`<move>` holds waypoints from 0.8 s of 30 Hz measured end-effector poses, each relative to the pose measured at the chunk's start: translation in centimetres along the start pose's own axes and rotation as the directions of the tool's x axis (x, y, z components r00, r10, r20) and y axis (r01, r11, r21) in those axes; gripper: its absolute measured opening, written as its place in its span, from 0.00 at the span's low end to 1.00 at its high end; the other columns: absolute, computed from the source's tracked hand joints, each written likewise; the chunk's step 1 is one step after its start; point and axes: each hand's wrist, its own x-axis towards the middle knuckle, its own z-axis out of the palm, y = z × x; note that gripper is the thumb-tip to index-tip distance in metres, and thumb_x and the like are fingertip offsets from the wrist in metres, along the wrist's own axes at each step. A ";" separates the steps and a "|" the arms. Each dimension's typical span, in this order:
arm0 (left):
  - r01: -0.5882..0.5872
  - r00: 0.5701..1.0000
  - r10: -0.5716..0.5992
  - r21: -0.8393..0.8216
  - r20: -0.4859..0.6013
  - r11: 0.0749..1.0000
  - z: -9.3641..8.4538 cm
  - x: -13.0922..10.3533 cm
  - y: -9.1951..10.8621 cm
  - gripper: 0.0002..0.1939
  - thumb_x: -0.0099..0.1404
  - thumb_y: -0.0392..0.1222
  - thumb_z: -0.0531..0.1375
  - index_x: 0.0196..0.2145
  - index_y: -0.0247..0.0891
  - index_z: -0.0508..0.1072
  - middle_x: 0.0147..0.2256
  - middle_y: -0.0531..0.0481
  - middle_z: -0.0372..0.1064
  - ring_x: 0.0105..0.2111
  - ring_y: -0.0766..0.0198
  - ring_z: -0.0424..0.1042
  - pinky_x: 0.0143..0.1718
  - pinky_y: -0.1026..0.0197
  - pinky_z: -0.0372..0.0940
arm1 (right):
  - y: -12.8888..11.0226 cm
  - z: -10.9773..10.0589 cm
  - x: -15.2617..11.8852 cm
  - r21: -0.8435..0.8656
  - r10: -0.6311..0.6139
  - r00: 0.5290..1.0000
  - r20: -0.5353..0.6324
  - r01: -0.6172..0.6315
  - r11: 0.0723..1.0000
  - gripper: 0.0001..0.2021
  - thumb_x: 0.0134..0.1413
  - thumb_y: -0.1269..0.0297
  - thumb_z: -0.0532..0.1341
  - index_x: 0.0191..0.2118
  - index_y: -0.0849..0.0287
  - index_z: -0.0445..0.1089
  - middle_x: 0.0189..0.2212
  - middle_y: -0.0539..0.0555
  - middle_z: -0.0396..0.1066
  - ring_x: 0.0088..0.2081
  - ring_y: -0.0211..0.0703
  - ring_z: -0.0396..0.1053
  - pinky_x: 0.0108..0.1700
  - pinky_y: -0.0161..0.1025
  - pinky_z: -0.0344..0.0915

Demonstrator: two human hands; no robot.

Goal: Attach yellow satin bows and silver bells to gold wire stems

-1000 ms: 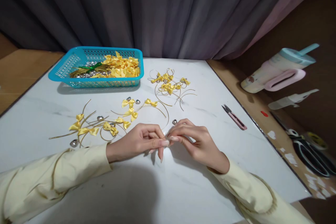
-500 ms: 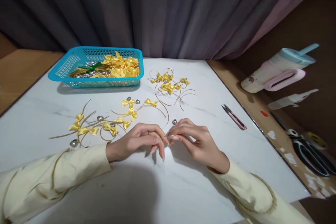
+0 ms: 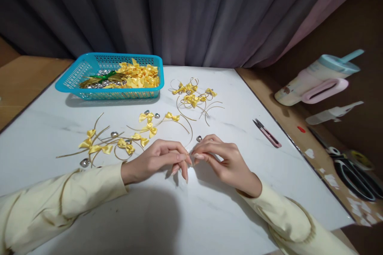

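My left hand (image 3: 163, 157) and my right hand (image 3: 223, 159) meet low over the white table, fingertips almost touching. Each has thumb and forefinger pinched together; whatever lies in the pinches is too small or hidden to make out. A silver heart charm (image 3: 199, 138) shows just behind my right fingers. One thin gold cord (image 3: 192, 127) curves down toward my left fingers, its end unclear. Left of and beyond my left hand lie several yellow satin bows (image 3: 125, 146), gold cords and more silver heart charms (image 3: 85, 162).
A blue basket (image 3: 116, 95) at the back left holds yellow bows, silver charms and tied gold cords. Another cluster of bows with cords (image 3: 193, 99) lies beyond my hands. Thread snips (image 3: 267, 133), a tumbler (image 3: 317, 79), a white bottle (image 3: 326, 115) and black-handled scissors (image 3: 354, 177) are at right.
My left thumb has shifted slightly toward the fingertips. Both hands otherwise keep their place, and the things on the table have not moved.
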 end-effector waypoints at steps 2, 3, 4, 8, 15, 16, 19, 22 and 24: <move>0.005 1.000 -0.005 0.011 -0.008 1.000 0.1 0.0 0.2 0.11 0.64 0.41 0.56 0.32 0.29 0.72 0.24 0.43 0.74 0.21 0.69 0.62 0.23 0.66 0.55 | -0.1 0.0 0.0 0.003 0.002 1.000 0.000 -0.002 1.000 0.08 0.56 0.75 0.57 0.30 0.60 0.71 0.25 0.53 0.75 0.29 0.40 0.68 0.40 0.44 0.64; 0.006 1.000 -0.006 0.014 -0.010 1.000 0.1 0.0 0.3 0.11 0.64 0.41 0.56 0.32 0.29 0.72 0.24 0.43 0.74 0.21 0.69 0.61 0.23 0.66 0.55 | -0.1 0.0 0.0 0.004 0.004 1.000 0.001 -0.004 1.000 0.08 0.56 0.75 0.57 0.30 0.60 0.71 0.25 0.53 0.75 0.29 0.40 0.68 0.40 0.44 0.64; 0.008 1.000 -0.007 0.017 -0.012 1.000 0.2 0.1 0.3 0.11 0.64 0.41 0.56 0.32 0.29 0.72 0.24 0.43 0.74 0.21 0.69 0.61 0.23 0.66 0.55 | -0.1 0.0 0.0 0.004 0.006 1.000 0.000 -0.006 1.000 0.08 0.56 0.75 0.57 0.30 0.60 0.71 0.24 0.53 0.75 0.29 0.40 0.68 0.40 0.44 0.64; 0.012 1.000 -0.011 0.018 -0.015 1.000 0.2 0.0 0.3 0.10 0.64 0.40 0.56 0.32 0.29 0.72 0.24 0.43 0.74 0.20 0.70 0.61 0.23 0.66 0.55 | -0.2 0.1 -0.1 0.004 0.007 1.000 -0.006 -0.007 1.000 0.08 0.56 0.75 0.57 0.29 0.59 0.70 0.24 0.53 0.75 0.28 0.40 0.68 0.39 0.44 0.64; -0.012 1.000 0.013 -0.052 0.015 0.999 -0.1 -0.1 -0.2 0.11 0.65 0.40 0.54 0.35 0.30 0.72 0.25 0.43 0.75 0.23 0.66 0.66 0.24 0.65 0.57 | -0.1 0.1 -0.2 -0.008 0.018 1.000 -0.022 -0.019 1.000 0.08 0.56 0.75 0.57 0.30 0.59 0.71 0.24 0.52 0.74 0.29 0.40 0.67 0.39 0.43 0.64; -0.016 1.000 0.017 -0.054 0.018 0.998 -0.1 -0.1 -0.3 0.11 0.65 0.40 0.54 0.35 0.30 0.72 0.26 0.43 0.75 0.23 0.66 0.66 0.24 0.65 0.56 | -0.1 0.0 -0.2 -0.009 0.021 1.000 -0.022 -0.021 1.000 0.08 0.56 0.75 0.57 0.30 0.59 0.71 0.24 0.52 0.74 0.29 0.40 0.67 0.39 0.43 0.64; -0.016 1.000 0.017 -0.029 0.005 0.999 -0.1 -0.1 -0.2 0.11 0.64 0.41 0.55 0.35 0.30 0.73 0.25 0.44 0.75 0.22 0.68 0.64 0.24 0.66 0.56 | 0.0 0.0 -0.2 -0.010 0.016 1.000 -0.020 -0.016 1.000 0.07 0.56 0.74 0.57 0.30 0.59 0.71 0.24 0.52 0.74 0.29 0.40 0.67 0.39 0.43 0.64; -0.001 1.000 0.001 0.001 -0.013 1.000 0.0 0.0 0.1 0.11 0.64 0.41 0.56 0.34 0.30 0.72 0.24 0.44 0.74 0.20 0.70 0.61 0.23 0.66 0.56 | 0.0 0.1 -0.3 -0.012 0.012 1.000 -0.022 -0.012 1.000 0.08 0.56 0.74 0.57 0.29 0.59 0.71 0.24 0.52 0.74 0.28 0.39 0.67 0.39 0.43 0.64; 0.006 1.000 -0.006 0.016 -0.020 1.000 0.1 0.0 0.2 0.11 0.64 0.41 0.56 0.34 0.30 0.72 0.24 0.44 0.74 0.20 0.70 0.61 0.23 0.67 0.56 | 0.0 0.1 -0.2 -0.015 0.015 1.000 -0.022 -0.015 1.000 0.08 0.56 0.74 0.57 0.29 0.59 0.71 0.24 0.52 0.74 0.29 0.39 0.67 0.39 0.43 0.64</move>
